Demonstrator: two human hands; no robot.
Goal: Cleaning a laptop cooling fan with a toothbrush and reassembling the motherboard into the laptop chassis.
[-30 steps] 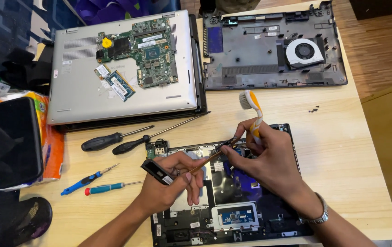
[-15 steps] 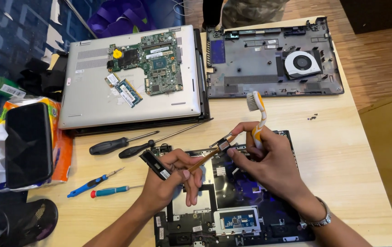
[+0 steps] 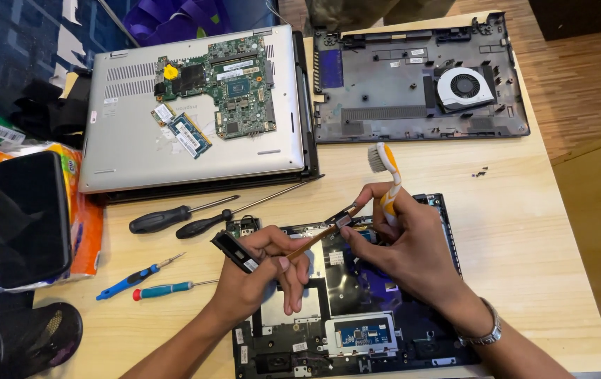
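My left hand [image 3: 255, 277] holds a copper heat pipe [image 3: 314, 241] with a black finned block at its left end, raised over an opened black laptop base [image 3: 356, 330]. My right hand [image 3: 409, 245] pinches the pipe's small metal plate [image 3: 344, 220] with its fingertips and also grips a white and orange toothbrush [image 3: 387, 179], bristles pointing up and to the left. Both hands hover above the laptop base's inner parts.
A silver laptop [image 3: 132, 140] at the back left carries a green motherboard [image 3: 220, 84] and a memory stick [image 3: 190, 135]. A black bottom cover with a fan [image 3: 465, 85] lies at the back right. Two black screwdrivers [image 3: 174, 217], a blue one [image 3: 132, 278] and a red-tipped one [image 3: 164, 289] lie at the left. A dark phone [image 3: 30, 217] rests on a packet.
The heat pipe has been lifted slightly off the laptop base and both hands have shifted a little with it. The view has drifted, so the table items sit lower in frame.
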